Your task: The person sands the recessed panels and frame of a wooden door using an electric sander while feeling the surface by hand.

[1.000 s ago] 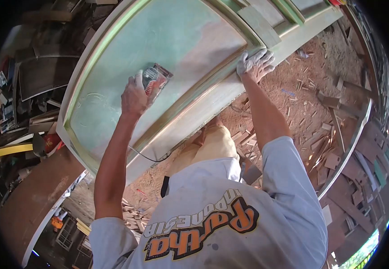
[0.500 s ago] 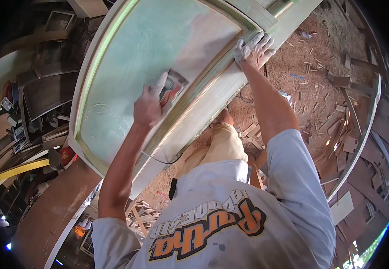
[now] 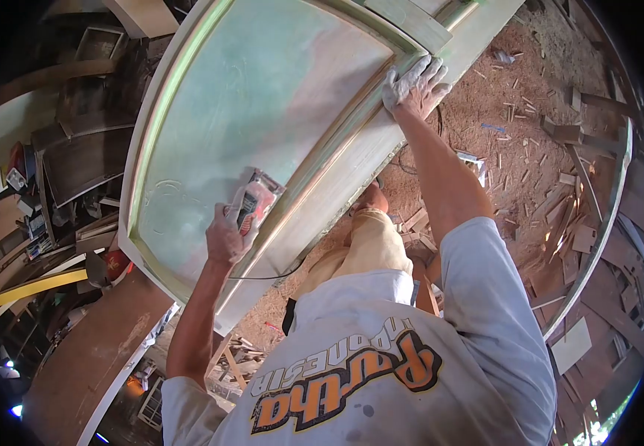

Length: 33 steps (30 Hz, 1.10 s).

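Observation:
My left hand [image 3: 225,234] is wrapped around a dusty red and dark electric sander [image 3: 257,202], which sits on the pale green panel [image 3: 210,141] of a wooden door. The sander's front end lies close to the raised inner moulding [image 3: 322,160]. My right hand [image 3: 414,88], whitened with dust, rests on the door's frame near the moulding's upper corner. Its fingers are spread, and nothing is in them. A thin cable [image 3: 270,277] crosses the frame below the sander.
Sawdust and wood offcuts [image 3: 522,141] cover the ground at right, beside a curved pale strip [image 3: 612,215]. Stacked boards and scrap [image 3: 84,160] crowd the left side, with a yellow strip [image 3: 40,288] among them. A brown curved board [image 3: 99,349] lies at lower left.
My left hand has drawn the sander down and left along the panel, towards my body. The right hand stays on the frame, nearly in the same place.

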### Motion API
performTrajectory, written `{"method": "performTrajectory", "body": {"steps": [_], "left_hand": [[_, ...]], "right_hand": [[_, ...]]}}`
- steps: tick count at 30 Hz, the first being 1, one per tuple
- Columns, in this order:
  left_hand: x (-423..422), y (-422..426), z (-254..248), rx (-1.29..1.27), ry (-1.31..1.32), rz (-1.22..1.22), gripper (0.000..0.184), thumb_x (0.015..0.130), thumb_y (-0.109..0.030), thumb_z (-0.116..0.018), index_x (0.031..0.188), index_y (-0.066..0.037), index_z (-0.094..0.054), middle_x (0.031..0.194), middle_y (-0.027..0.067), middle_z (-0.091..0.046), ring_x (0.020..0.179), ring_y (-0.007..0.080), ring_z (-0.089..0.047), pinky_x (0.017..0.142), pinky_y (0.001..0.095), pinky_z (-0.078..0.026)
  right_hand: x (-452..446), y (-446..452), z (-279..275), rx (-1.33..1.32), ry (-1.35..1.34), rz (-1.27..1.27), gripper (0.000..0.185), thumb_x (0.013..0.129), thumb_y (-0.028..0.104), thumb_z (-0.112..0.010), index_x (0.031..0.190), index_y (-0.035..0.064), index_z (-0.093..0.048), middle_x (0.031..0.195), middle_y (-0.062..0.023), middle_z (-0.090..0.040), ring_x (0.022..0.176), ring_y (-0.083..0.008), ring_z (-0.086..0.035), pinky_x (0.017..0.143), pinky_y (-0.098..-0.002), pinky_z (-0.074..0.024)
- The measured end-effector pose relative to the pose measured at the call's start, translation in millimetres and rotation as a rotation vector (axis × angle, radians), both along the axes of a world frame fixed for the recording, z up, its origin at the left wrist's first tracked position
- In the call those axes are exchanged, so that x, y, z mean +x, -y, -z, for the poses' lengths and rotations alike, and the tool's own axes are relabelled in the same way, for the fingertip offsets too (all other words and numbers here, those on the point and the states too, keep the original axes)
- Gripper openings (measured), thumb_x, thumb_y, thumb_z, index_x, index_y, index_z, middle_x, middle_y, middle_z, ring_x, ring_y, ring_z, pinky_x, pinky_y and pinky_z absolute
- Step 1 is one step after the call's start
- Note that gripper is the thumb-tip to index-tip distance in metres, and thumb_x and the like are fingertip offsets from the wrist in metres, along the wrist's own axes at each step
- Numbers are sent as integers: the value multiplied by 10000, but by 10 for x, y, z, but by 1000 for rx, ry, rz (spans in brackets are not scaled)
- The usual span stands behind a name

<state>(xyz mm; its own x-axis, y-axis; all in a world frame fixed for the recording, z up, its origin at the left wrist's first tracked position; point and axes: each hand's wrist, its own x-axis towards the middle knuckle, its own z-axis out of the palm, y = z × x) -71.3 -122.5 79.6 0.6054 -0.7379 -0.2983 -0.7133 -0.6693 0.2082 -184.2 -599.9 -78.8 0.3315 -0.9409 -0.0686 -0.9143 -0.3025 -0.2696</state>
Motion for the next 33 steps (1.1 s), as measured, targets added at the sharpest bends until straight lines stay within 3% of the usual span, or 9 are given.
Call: {"method": "performTrajectory", "body": {"steps": [3,11,13,16,20,25,27,33], "left_hand": [[20,31,42,-20,11,1,752,978,-357,-822,1666,-228,-547,1156,172,-658,846,407,-763,728,530,-664],[29,1141,5,-54,-32,95,856,917,-348,-852,1703,-288,-519,1168,171,-650,888,410,-754,756,538,-656],[-1,1089,25,-49,-20,97,851,919,-343,-848,1702,-289,-520,1167,167,-651,888,409,-754,757,533,-659],[-67,737,79,-7,2,65,853,916,-333,-853,1700,-282,-522,1167,160,-653,892,404,-756,759,525,-664],[-152,121,50,37,1,12,861,909,-311,-871,1696,-248,-528,1163,151,-656,898,394,-761,758,516,-665],[-134,4,2,3,-21,16,833,922,-306,-865,1686,-227,-542,1136,148,-657,885,388,-764,755,515,-665],[-64,203,94,17,33,8,840,922,-336,-857,1694,-327,-526,1145,140,-639,903,371,-761,723,511,-658],[275,1086,61,-24,15,44,862,952,-393,-839,1729,-342,-471,1170,174,-648,946,432,-756,783,570,-646]], "right_hand": [[-7,-8,63,-36,21,-7,1006,1068,560,-546,1805,-22,-187,1892,-273,-115,1761,-461,-45,1397,-685,-37],[4,18,107,-40,25,-2,1015,1062,567,-548,1807,-18,-185,1892,-276,-120,1765,-456,-32,1397,-685,-44],[8,30,110,-43,27,-5,1015,1063,570,-544,1808,-16,-183,1892,-275,-119,1765,-455,-28,1397,-684,-43],[22,-4,127,-75,-56,26,1026,1058,619,-573,1813,26,-213,1893,-208,-183,1762,-415,-109,1404,-638,-94],[16,-13,131,-97,-57,23,1028,1053,616,-576,1814,28,-212,1893,-210,-179,1763,-407,-109,1402,-638,-98],[2,-23,90,-69,-67,16,1012,1075,605,-549,1819,25,-182,1897,-216,-162,1766,-412,-89,1403,-645,-87],[0,-31,150,-76,-27,18,1015,1074,606,-549,1818,21,-181,1899,-218,-155,1766,-415,-83,1401,-651,-84],[-11,-6,69,-57,14,2,999,1080,611,-492,1809,-7,-199,1900,-253,-129,1770,-425,-56,1405,-658,-38]]}}
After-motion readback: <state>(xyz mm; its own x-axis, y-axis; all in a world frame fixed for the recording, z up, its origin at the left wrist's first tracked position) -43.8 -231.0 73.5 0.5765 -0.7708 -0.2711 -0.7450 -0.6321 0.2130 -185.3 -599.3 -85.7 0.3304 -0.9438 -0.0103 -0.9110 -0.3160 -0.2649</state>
